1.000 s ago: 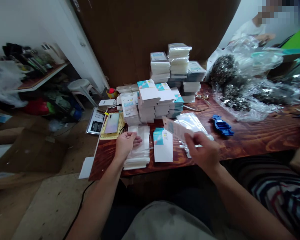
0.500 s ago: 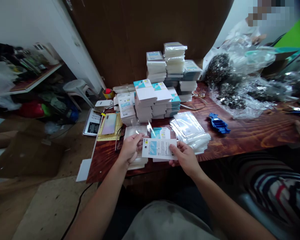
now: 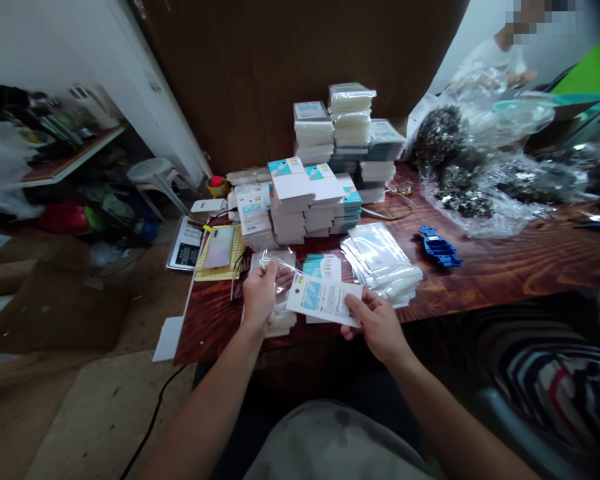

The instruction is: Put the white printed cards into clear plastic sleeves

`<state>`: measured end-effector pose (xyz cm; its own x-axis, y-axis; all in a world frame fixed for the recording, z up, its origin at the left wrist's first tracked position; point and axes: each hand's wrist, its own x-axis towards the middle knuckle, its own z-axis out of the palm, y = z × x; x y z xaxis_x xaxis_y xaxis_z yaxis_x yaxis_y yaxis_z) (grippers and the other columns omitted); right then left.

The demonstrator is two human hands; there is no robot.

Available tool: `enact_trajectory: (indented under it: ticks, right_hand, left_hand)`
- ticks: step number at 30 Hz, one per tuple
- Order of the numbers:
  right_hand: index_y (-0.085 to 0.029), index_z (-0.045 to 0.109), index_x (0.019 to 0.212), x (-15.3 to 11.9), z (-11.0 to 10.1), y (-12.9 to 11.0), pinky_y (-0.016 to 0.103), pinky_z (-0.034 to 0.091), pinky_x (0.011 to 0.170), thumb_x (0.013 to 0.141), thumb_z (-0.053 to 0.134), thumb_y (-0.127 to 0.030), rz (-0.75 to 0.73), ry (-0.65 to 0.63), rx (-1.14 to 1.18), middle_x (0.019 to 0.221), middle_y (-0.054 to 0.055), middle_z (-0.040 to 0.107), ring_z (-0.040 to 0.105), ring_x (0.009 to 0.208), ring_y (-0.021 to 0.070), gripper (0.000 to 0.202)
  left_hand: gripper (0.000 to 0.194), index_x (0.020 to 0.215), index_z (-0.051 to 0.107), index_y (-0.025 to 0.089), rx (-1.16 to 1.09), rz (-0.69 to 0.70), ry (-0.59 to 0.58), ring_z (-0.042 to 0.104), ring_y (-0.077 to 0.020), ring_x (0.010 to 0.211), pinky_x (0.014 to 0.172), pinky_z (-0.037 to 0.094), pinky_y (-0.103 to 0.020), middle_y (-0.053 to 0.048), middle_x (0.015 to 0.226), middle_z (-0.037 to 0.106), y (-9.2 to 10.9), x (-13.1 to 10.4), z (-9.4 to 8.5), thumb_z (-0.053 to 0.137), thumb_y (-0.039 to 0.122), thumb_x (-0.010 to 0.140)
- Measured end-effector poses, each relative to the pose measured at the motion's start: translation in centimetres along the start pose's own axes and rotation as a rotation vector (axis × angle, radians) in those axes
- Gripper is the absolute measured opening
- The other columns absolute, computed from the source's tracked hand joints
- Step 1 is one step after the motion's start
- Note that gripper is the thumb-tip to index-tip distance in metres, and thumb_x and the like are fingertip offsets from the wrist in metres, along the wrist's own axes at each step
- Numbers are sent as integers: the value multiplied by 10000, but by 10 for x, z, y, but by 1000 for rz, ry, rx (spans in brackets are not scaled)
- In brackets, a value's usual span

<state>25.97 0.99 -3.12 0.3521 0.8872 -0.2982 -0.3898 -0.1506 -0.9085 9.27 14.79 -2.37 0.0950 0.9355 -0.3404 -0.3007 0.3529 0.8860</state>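
Note:
My right hand (image 3: 375,321) pinches the right end of a printed card (image 3: 320,300) with a blue picture, small text and a hole at its left end. The card is tilted, its left end close to my left hand (image 3: 261,297). Between thumb and fingers my left hand grips a clear plastic bag (image 3: 285,270). Under that hand lies a pile of clear bags (image 3: 281,325), partly hidden. More printed cards (image 3: 325,265) lie on the table behind the held card. To the right sits a pile of filled clear sleeves (image 3: 383,263).
Tall stacks of cards (image 3: 294,190) and packed sleeves (image 3: 350,120) stand at the back. A blue plastic part (image 3: 439,247) lies at right, before bags of shiny dark pieces (image 3: 465,180). At left are a phone (image 3: 219,247) and a scale (image 3: 185,250). A person (image 3: 500,57) is at back right.
The card has tilted, its right end lower and shifted slightly right with my right hand. My left hand has turned more upright, and the clear bag now shows spread above its fingers.

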Motion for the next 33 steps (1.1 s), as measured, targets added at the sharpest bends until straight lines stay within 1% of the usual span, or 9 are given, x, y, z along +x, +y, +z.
enact_trajectory:
  ticks: [5, 10, 16, 19, 24, 26, 30, 31, 33]
  right_hand:
    - [-188, 554, 841, -1, 22, 6, 290, 581, 372, 782, 752, -501, -122, 180, 18, 676, -9, 692, 646, 443, 166, 376]
    - [-193, 529, 789, 2, 33, 6, 305, 613, 400, 766, 768, -498, -202, 297, 90, 708, -19, 678, 652, 498, 150, 389]
    - [-193, 530, 811, 13, 40, 8, 267, 551, 363, 795, 734, -504, -259, 244, 97, 709, -23, 658, 603, 445, 123, 372]
    - [-200, 538, 812, 18, 50, 17, 227, 481, 357, 837, 683, -502, -331, 280, 29, 676, -36, 623, 541, 413, 95, 336]
    - [-207, 556, 790, 26, 64, 22, 279, 552, 689, 881, 622, -472, -518, 457, -113, 786, 13, 653, 632, 731, 159, 289]
    - [-203, 579, 796, 28, 62, 14, 260, 529, 630, 874, 623, -491, -485, 352, -147, 738, 3, 637, 604, 670, 147, 302]
    - [-184, 612, 776, 29, 44, -7, 219, 381, 415, 827, 675, -528, -226, -172, -138, 555, -35, 576, 471, 429, 95, 353]
    - [-184, 597, 747, 29, 39, -10, 216, 364, 400, 817, 687, -531, -183, -246, -120, 534, -37, 569, 465, 411, 92, 365]
    - [-193, 544, 694, 28, 35, -12, 209, 349, 382, 799, 706, -532, -157, -258, -67, 530, -38, 568, 471, 404, 89, 390]
  left_hand:
    - [260, 847, 541, 172, -67, 20, -36, 721, -185, 694, 628, 568, -292, -51, 793, 727, -7, -10, 7, 694, 381, 824]
    - [253, 892, 541, 165, -88, 6, -28, 726, -176, 750, 643, 556, -259, -74, 831, 739, 0, -13, 0, 698, 349, 817]
    - [324, 925, 583, 151, -26, -33, -181, 712, -171, 700, 662, 585, -308, -50, 809, 728, 0, -15, -7, 745, 391, 781]
    - [334, 933, 589, 157, -45, -41, -194, 716, -180, 711, 672, 595, -323, -49, 824, 733, -3, -19, -4, 751, 405, 777]
    - [390, 1013, 637, 136, -15, -62, -271, 733, -225, 799, 731, 610, -366, -106, 929, 749, -3, -28, 1, 768, 412, 770]
    - [412, 1041, 652, 132, 8, -71, -276, 736, -248, 826, 732, 615, -381, -118, 953, 752, 0, -29, 0, 774, 412, 765]
    - [389, 1015, 675, 120, 53, -122, -312, 738, -257, 795, 665, 614, -350, -136, 927, 760, 11, -26, -9, 776, 399, 763]
    - [380, 995, 686, 110, 73, -142, -347, 738, -251, 762, 642, 609, -333, -144, 898, 761, 14, -25, -11, 772, 402, 767]
    - [368, 949, 707, 92, 113, -178, -433, 731, -235, 688, 609, 597, -306, -154, 821, 757, 16, -26, -13, 755, 417, 784]
